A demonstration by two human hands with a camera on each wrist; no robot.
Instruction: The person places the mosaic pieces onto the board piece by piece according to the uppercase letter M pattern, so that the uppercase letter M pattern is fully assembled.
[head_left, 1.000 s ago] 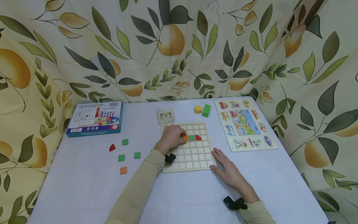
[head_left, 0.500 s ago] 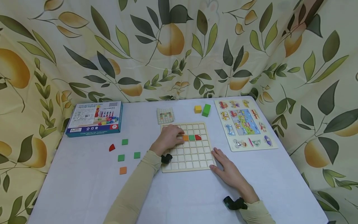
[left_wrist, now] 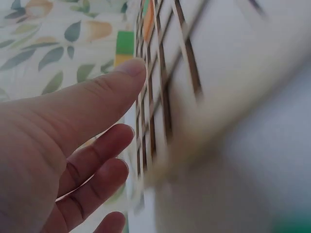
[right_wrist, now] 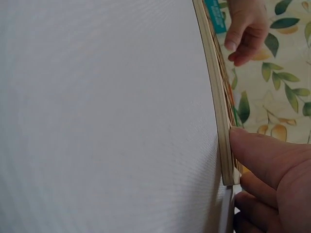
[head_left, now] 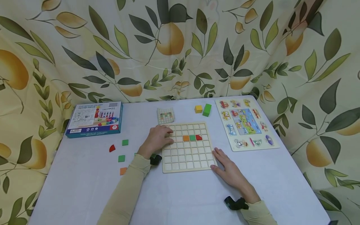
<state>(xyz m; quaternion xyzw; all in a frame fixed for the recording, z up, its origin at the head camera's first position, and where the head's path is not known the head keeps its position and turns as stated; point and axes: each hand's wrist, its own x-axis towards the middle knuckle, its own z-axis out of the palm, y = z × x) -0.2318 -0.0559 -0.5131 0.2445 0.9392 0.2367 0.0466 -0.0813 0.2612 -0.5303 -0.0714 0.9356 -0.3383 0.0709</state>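
Observation:
A wooden grid board point(head_left: 184, 159) lies mid-table, with an orange square tile point(head_left: 186, 138), a green square tile point(head_left: 192, 137) and a red rounded tile point(head_left: 198, 137) side by side in one row. Over the board's left edge hovers my left hand point(head_left: 156, 140), thumb and fingers apart, holding nothing; the left wrist view shows the gap between them. My right hand point(head_left: 229, 168) rests at the board's lower right edge, its thumb touching the rim in the right wrist view. Left of the board lie loose green tiles point(head_left: 121, 158), a red tile point(head_left: 112, 148) and a partly covered orange tile point(head_left: 123, 171).
A small pattern card point(head_left: 165, 116) lies behind the board. Yellow point(head_left: 198, 109) and green point(head_left: 207, 110) blocks stand at the back. A picture puzzle board point(head_left: 247, 125) is at the right, a blue-edged box point(head_left: 95, 118) at the back left.
My left hand has let go of the orange tile, which stays in the grid, and has moved left toward the loose tiles. My right hand stays at the board's edge.

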